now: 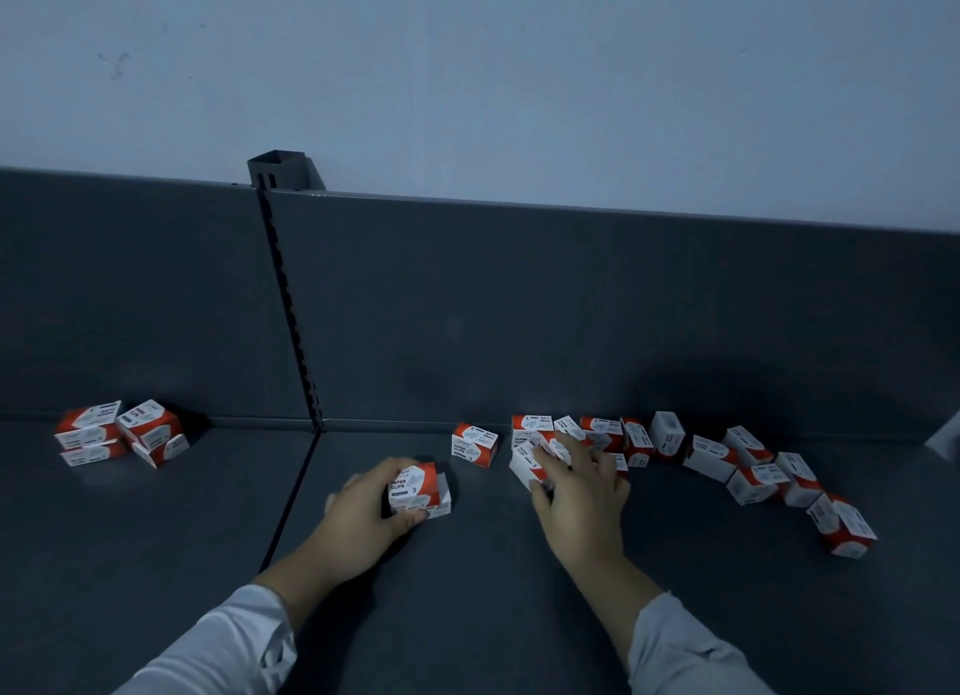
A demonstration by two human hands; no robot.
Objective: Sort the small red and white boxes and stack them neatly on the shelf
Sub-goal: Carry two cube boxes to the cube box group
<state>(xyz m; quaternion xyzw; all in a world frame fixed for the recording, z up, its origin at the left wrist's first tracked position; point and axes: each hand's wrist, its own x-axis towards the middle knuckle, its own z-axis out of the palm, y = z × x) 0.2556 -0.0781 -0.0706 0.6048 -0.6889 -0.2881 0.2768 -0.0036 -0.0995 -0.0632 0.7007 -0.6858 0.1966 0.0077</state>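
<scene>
Small red and white paper clip boxes lie on a dark grey shelf. My left hand grips a stack of boxes at mid shelf, thumb below and fingers over the top. My right hand reaches into a loose cluster of boxes by the back panel, and its fingers pinch one white-sided box. A single box stands between the two hands. A neat pile of several boxes sits at the far left.
Several more boxes trail in a curve to the right, ending at one near the front. A slotted upright post splits the back panel, and a seam runs forward from it. A pale object shows at the right edge.
</scene>
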